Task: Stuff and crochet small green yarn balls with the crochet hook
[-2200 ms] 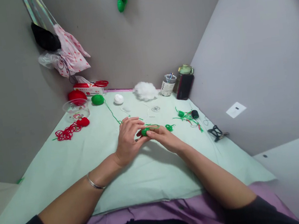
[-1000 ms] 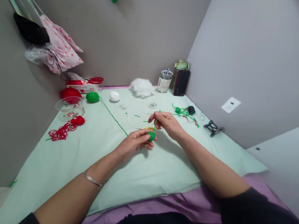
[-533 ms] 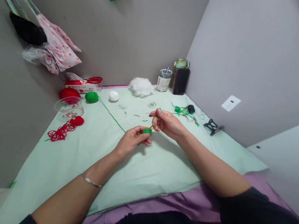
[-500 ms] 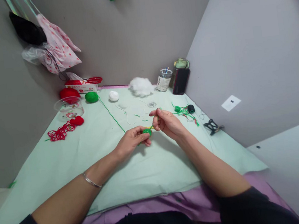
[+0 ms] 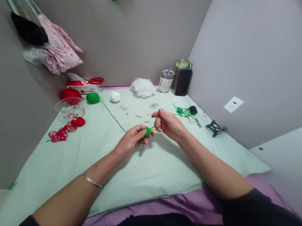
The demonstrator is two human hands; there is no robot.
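My left hand pinches a small rounded green crocheted piece between thumb and fingers, above the middle of the table. My right hand is just to the right, its fingers closed on a green yarn strand that comes from the piece. A thin yellow thing, partly hidden, shows between the hands; its kind is unclear. From the green yarn ball at the back left, another strand runs down to my left hand.
Red yarn, a clear plastic tub and a tissue box with red scissors are left. White stuffing, a tin of pens and a phone stand behind. Green scraps and a black thread spool lie right.
My left hand has turned and lifted the green piece slightly, so more of its rounded side shows. My right hand stays almost in place.
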